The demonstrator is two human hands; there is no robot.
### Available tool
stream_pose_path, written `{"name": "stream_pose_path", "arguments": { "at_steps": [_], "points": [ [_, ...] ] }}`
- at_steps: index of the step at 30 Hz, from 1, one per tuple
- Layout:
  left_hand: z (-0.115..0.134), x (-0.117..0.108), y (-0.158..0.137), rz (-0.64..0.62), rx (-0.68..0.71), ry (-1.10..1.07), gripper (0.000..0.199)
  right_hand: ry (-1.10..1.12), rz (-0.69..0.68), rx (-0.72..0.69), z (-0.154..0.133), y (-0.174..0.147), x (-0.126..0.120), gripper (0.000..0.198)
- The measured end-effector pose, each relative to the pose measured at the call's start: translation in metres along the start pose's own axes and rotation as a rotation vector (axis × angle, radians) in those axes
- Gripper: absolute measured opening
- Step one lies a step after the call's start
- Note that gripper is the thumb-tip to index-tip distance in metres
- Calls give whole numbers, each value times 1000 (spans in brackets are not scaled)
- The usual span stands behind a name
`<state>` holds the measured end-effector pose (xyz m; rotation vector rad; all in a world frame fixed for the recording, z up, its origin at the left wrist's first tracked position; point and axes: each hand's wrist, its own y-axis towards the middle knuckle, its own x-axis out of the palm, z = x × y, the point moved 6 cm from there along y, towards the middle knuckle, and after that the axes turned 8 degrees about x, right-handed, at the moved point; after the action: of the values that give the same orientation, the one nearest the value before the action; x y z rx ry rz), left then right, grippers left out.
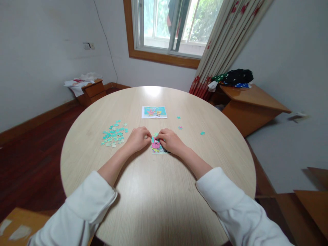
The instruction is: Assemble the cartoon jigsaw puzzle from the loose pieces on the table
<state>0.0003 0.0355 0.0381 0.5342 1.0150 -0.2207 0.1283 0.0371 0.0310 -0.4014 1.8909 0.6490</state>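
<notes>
A partly joined jigsaw puzzle (156, 146), with a pink cartoon figure on it, lies flat on the table between my hands. My left hand (139, 138) is closed, its thumb and fingertips at the puzzle's upper left edge; whatever they pinch is too small to make out. From the other side, my right hand (171, 140) has its fingers pinched on a puzzle piece at the upper part of the puzzle, and it covers the puzzle's right side. To the left of my left hand spreads a pile of loose teal and pale puzzle pieces (115, 134).
A printed reference picture (154, 112) with cartoon figures lies beyond the puzzle on the round table (159, 198). Single loose pieces lie to the right: a teal piece (202, 133), a pink-and-teal piece (180, 127) and another teal piece (178, 117). A wooden stand (252, 102) with cloths stands right.
</notes>
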Motion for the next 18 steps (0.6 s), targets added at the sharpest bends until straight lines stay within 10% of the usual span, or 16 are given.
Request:
{"name": "stream_pose_path", "arguments": {
  "at_steps": [18],
  "points": [
    [2,4,1,-90,42,8,23,-20,17,-12,0,0,-1,21]
  ]
}}
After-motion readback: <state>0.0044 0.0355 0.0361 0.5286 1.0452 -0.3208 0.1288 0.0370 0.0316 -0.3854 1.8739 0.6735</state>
